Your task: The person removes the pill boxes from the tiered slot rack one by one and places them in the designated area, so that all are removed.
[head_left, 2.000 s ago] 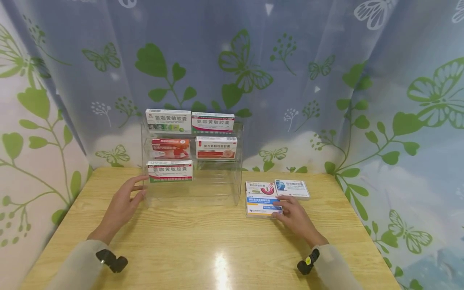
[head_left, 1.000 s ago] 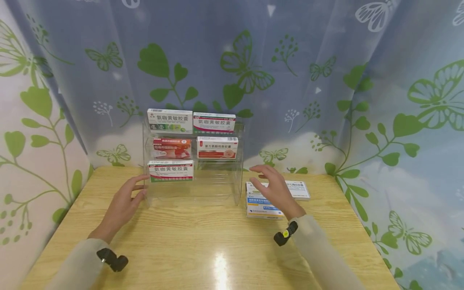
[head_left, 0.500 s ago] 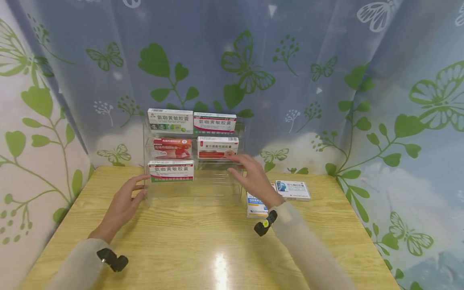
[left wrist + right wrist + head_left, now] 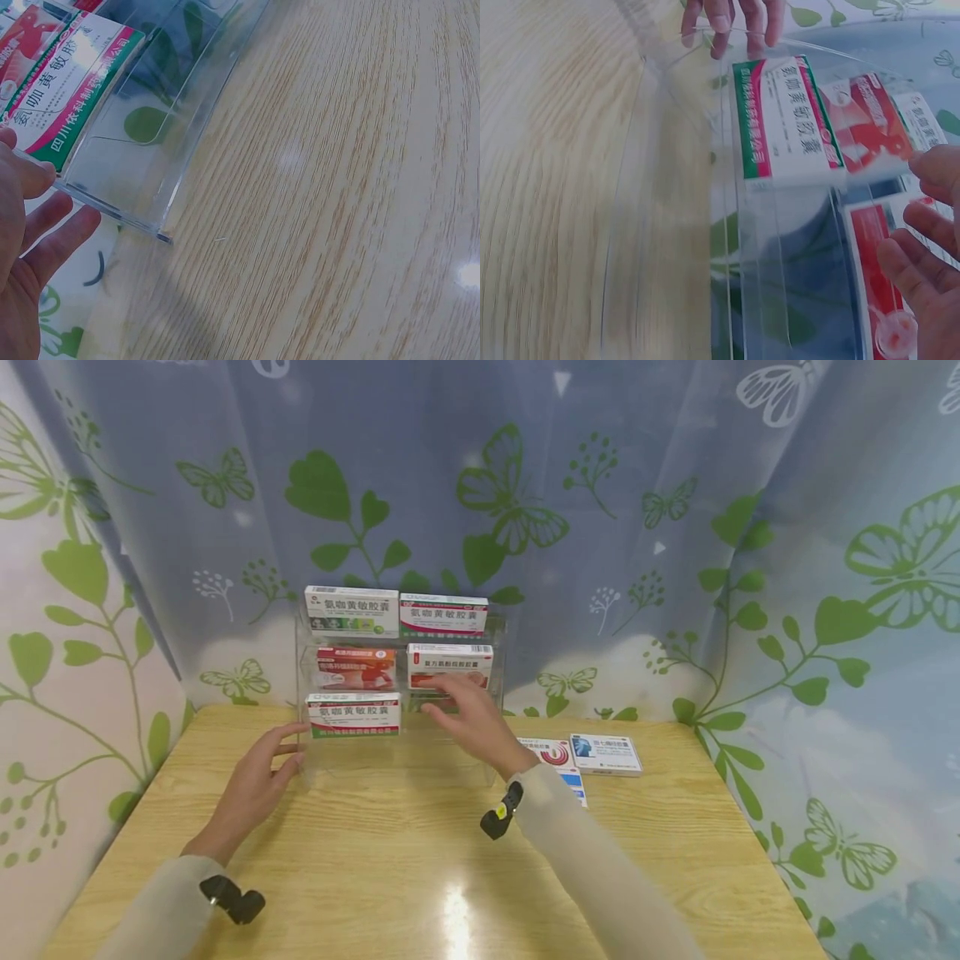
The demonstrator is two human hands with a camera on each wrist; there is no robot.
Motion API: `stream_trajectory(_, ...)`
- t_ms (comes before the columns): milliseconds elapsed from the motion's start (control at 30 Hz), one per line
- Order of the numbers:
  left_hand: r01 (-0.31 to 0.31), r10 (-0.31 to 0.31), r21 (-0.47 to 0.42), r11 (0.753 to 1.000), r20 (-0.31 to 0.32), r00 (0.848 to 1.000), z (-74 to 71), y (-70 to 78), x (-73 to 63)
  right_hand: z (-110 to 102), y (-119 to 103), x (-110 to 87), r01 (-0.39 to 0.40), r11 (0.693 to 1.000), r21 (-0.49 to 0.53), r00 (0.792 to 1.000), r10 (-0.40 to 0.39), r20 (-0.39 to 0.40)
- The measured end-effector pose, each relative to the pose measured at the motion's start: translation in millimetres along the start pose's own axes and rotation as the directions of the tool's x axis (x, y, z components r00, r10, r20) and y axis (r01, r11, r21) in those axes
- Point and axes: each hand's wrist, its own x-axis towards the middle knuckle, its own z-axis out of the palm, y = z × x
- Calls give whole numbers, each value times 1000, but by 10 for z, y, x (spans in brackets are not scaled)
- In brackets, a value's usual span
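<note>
- Your left hand [image 4: 258, 777] rested against the left side of the clear rack [image 4: 375, 762], fingers loosely extended, no firm grip showing.
- Your right hand [image 4: 476, 722] was held loosely open in front of the rack's right half, thumb apart from the fingers, nothing between them; whether a fingertip touched the red-and-white box [image 4: 450, 660] behind, you could not tell.
- That box leaned back in the middle tier, on the right, just beside the orange-red box [image 4: 356, 668]. Nearer, on the left, sat the green-and-red box [image 4: 354, 716].
- By its look, the red-and-white box was thin card: light, probably hollow inside, stiff along its edges but easily dented on the broad face, and a little slippery where the print shone.
- Its short ends or upper edge looked the best places for a light pinch; a hard squeeze on the face could have creased it.
- The rack looked like stiff, smooth plastic, light enough to skid on the table [image 4: 390, 877] and perhaps brittle at its thin edges, so a low, flat hold on its side panels seemed safest.
- To the right lay the blue-and-white box [image 4: 574, 783], partly hidden by your forearm.
</note>
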Motion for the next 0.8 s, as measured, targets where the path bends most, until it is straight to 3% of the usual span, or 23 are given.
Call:
stream_trajectory(233, 1, -1, 13, 1000, -6, 1000, 4, -2, -5, 227, -57, 120, -18, 999, 36, 999, 16, 48)
stream_trajectory(567, 1, -1, 14, 1000, -9, 1000, 10, -2, -11, 411, -133, 182, -99, 994, -40, 990, 103, 99)
stream_trajectory(800, -6, 6, 15, 1000, -16, 1000, 14, 0, -7, 484, -139, 203, -69, 994, -88, 993, 77, 85)
